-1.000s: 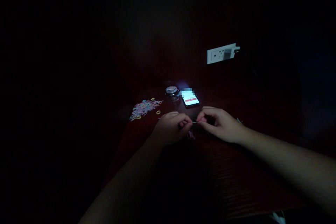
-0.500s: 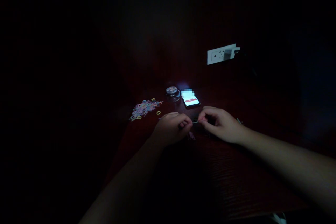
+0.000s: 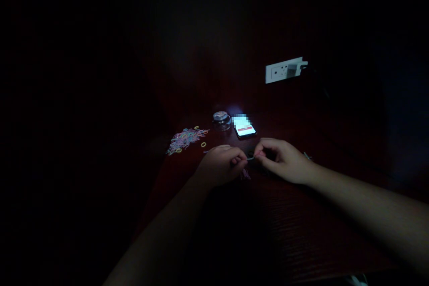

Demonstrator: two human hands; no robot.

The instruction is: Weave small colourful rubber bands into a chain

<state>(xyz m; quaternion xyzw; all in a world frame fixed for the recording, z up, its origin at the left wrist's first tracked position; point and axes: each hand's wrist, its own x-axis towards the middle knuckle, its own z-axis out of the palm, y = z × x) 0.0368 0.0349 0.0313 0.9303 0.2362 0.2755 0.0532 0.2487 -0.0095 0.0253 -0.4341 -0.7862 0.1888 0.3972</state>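
dark room; over my remote feed the back wall (image 3: 201, 67) is nearly black, and the reddish surface (image 3: 315, 232) shows faint grain toward its near edge.

left to right. by the surface's left edge: pile of loose bands (image 3: 186, 140), mostly pink and violet, some yellow. just right of it, a yellow ring (image 3: 203, 145), alone. next, left hand (image 3: 221, 163), thumb and fingertips pressed together on one end of a pale band (image 3: 250, 158). beyond that hand, toward the far edge, a clear jar (image 3: 221, 123) with a pale top; just beside it a lit phone (image 3: 246, 130), screen partly blurred. below the pinch, on the near-edge side, a small pinkish bunch (image 3: 246, 174). right hand (image 3: 283, 158): thumb and forefinger pinching the band's other end. past it, pale bits (image 3: 306, 155), too dim to name. up on the wall, a socket plate (image 3: 275, 73) with a white plug (image 3: 295, 69).

step in hand, as i judge it: one band worked between both hands, about mid-surface. next move, by my reading, calls for steady fingertips and gentle tension, lest it slip. band looks thin, greenish-white, slightly bowed, only a short length showing; i cannot tell whether it is stretched.
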